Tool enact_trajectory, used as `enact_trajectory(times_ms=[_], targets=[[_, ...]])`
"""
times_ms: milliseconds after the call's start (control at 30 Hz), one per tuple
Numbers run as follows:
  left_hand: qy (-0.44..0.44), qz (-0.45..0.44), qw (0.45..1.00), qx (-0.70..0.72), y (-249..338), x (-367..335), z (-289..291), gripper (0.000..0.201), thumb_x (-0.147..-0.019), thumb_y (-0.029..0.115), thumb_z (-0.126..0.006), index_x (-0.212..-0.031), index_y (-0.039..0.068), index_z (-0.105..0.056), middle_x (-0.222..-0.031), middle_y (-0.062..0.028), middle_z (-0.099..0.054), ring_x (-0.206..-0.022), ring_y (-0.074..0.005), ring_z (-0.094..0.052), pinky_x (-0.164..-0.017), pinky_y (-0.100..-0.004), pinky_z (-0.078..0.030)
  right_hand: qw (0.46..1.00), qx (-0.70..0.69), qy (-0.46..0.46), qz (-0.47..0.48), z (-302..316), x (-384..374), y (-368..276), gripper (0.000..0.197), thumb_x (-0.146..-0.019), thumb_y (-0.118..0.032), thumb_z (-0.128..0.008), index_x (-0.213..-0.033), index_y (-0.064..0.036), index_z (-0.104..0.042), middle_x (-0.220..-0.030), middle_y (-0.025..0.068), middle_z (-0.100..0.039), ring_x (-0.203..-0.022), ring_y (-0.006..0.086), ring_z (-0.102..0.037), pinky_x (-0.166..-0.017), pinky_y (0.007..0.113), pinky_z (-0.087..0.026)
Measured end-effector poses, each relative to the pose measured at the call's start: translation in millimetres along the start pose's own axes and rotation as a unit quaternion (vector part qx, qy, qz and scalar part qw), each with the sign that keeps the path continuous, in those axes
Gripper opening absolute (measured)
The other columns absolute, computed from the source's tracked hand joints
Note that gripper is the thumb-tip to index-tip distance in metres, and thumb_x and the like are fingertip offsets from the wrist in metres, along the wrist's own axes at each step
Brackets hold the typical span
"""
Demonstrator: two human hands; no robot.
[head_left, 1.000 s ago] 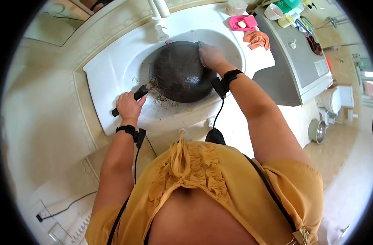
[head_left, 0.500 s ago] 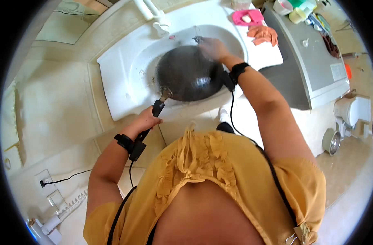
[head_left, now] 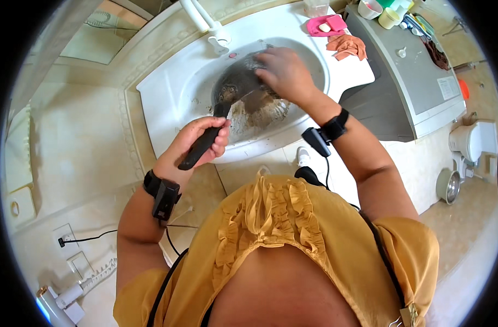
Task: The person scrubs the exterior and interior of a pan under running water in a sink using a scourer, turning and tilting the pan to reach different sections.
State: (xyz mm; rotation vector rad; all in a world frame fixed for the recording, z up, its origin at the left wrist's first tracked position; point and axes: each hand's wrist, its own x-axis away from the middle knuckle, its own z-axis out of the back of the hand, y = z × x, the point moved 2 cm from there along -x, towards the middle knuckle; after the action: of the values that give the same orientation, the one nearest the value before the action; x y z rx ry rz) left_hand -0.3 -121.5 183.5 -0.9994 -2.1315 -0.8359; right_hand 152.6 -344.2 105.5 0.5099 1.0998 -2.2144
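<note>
A dark wok (head_left: 241,73) is tilted inside the white washbasin (head_left: 178,95). My left hand (head_left: 208,136) is closed around its black handle (head_left: 201,146), which points toward me. Brown, dirty water (head_left: 265,111) spreads over the near side of the bowl beneath the wok. At the wok's right side, my right hand (head_left: 290,76) presses in with bent fingers, slightly blurred. Its palm side is turned away, so whatever it grips is hidden. Each wrist wears a black strap with a small box.
A white faucet (head_left: 219,39) overhangs the basin's back. On the right ledge lie a pink soap dish (head_left: 317,28) and an orange cloth (head_left: 347,47). A grey-topped washing machine (head_left: 418,82) stands at right, bearing cups and bottles. A metal bowl (head_left: 450,186) is farther right.
The wok has tipped from lying broad side up to a steep tilt, and brown water now shows below it. My left hand rose with the handle. The grey scrubber at my right fingertips is now hidden.
</note>
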Motion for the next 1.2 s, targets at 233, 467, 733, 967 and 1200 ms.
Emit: enact_trajectory(times_ms=[233,467,733,967,1200], targets=[[-0.003,-0.034,0.998,0.046,-1,9,-18,0.015,-0.094,0.013,-0.062,-0.101,0.000,-0.058,-0.090,-0.0075,-0.061,-0.071,-0.0137,-0.057,-0.054,-0.0247,-0.048,0.996,0.074,0.020,0.048,-9,-29,-7,0.028,-0.084,-0.031,-0.071,-0.105,-0.0132,-0.074,-0.107,0.0120,-0.068,-0.106,0.0332,-0.061,-0.094,0.044,-0.049],[0.003,-0.041,0.997,0.066,-16,3,-17,0.010,-0.091,0.011,-0.061,-0.095,0.004,-0.056,-0.084,-0.0065,-0.060,-0.066,-0.0142,-0.057,-0.053,-0.0252,-0.048,0.991,0.047,-0.124,-0.004,-20,-58,-14,0.030,-0.086,-0.036,-0.069,-0.087,-0.0067,-0.074,-0.091,0.0141,-0.070,-0.090,0.0343,-0.066,-0.083,0.044,-0.053],[0.030,-0.049,0.998,0.018,-27,4,-11,0.010,-0.092,0.012,-0.060,-0.098,0.005,-0.056,-0.085,-0.0053,-0.060,-0.065,-0.0133,-0.055,-0.052,-0.0256,-0.046,0.984,0.031,-0.076,0.156,-24,-43,-40,0.033,-0.085,-0.038,-0.071,-0.086,-0.0043,-0.074,-0.082,0.0158,-0.069,-0.086,0.0361,-0.064,-0.082,0.043,-0.053],[0.023,-0.042,0.999,-0.011,-23,6,-5,0.009,-0.091,0.013,-0.062,-0.091,0.005,-0.056,-0.084,-0.0050,-0.060,-0.066,-0.0129,-0.055,-0.052,-0.0263,-0.047,0.986,-0.009,-0.166,-0.014,-37,-47,-3,0.029,-0.082,-0.033,-0.074,-0.091,-0.0063,-0.074,-0.096,0.0127,-0.070,-0.098,0.0338,-0.063,-0.097,0.042,-0.048],[-0.055,-0.049,0.992,0.099,-4,10,5,0.012,-0.092,0.012,-0.061,-0.100,0.004,-0.057,-0.089,-0.0059,-0.061,-0.068,-0.0126,-0.055,-0.055,-0.0258,-0.045,0.994,0.017,-0.081,0.065,-42,-55,-21,0.025,-0.089,-0.029,-0.066,-0.093,-0.0057,-0.074,-0.099,0.0144,-0.069,-0.098,0.0368,-0.062,-0.094,0.046,-0.049]])
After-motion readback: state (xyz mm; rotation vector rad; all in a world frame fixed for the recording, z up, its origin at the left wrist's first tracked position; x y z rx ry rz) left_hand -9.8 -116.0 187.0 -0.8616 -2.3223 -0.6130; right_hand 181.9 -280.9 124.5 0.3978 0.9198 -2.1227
